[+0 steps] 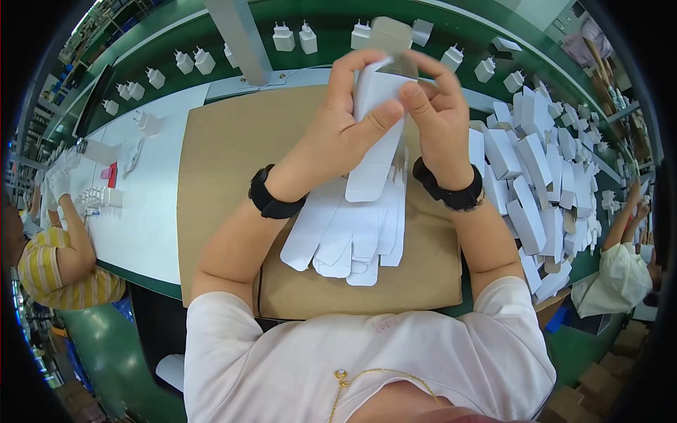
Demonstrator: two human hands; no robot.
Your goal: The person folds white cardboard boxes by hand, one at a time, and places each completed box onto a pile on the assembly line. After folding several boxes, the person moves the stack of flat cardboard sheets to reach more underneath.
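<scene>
White carton (374, 134) between both hands

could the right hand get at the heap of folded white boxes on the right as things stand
Probably yes, once freed: the heap of boxes lies just beside the right hand with nothing between, but that hand now holds the white carton.

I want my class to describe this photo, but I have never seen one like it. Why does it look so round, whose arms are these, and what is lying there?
It comes from a wide lens camera worn on a person's head, looking down, so straight edges bend. The arms are the wearer's own. The left hand and right hand together hold a white cardboard box, still flat. Beneath lies a fan of flat boxes on a brown board. A pile of folded boxes sits at the right. White plug chargers stand on the green belt beyond. Other people work at both sides.
</scene>
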